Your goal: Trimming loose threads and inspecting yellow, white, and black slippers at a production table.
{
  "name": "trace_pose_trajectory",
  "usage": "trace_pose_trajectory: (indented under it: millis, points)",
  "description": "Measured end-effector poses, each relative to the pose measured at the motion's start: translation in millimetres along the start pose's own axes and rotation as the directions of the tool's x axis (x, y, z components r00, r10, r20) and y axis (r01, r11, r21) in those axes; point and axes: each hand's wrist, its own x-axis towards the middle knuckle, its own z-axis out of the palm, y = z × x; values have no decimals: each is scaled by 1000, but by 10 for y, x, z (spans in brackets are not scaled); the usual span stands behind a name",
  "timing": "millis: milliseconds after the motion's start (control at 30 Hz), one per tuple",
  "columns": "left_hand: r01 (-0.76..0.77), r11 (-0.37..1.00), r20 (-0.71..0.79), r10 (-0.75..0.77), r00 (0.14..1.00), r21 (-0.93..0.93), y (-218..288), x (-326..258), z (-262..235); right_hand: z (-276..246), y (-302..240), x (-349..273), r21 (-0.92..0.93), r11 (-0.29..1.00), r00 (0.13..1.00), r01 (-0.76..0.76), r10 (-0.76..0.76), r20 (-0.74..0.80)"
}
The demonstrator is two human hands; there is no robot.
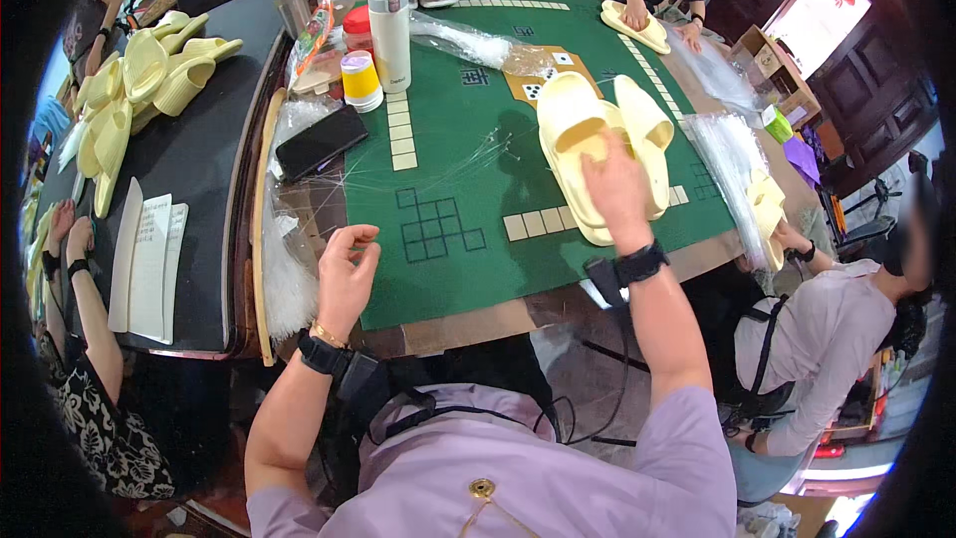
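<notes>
My right hand (617, 184) grips a pair of pale yellow slippers (568, 125) over the right half of a green mat printed with tiles and dice. The fingers reach onto the footbed of the nearer slipper, and the other slipper sits close against its right side. My left hand (348, 274) hovers over the mat's near left edge with loosely curled fingers; the thumb tip is a little apart from them, and nothing shows between. Thin clear plastic strands (478, 151) lie scattered on the mat between my hands.
A black phone (322, 142), a yellow-and-white cup stack (361, 80) and a white flask (389, 35) stand at the left. Clear plastic bags (732, 184) lie at the right edge. More slippers (144, 70) are piled on the left black table. Several people work around.
</notes>
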Motion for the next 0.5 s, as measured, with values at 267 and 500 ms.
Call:
trace_pose_trajectory:
  millis: [267, 500]
  points:
    - [-27, 997, 67, 22, 998, 66, 37, -31, 39, 522, -354, -492, -88, 948, 945, 304, -289, 151]
    - [-37, 999, 65, 35, 997, 23, 118, 82, -34, 665, 172, -54, -252, 966, 982, 52, -3, 189]
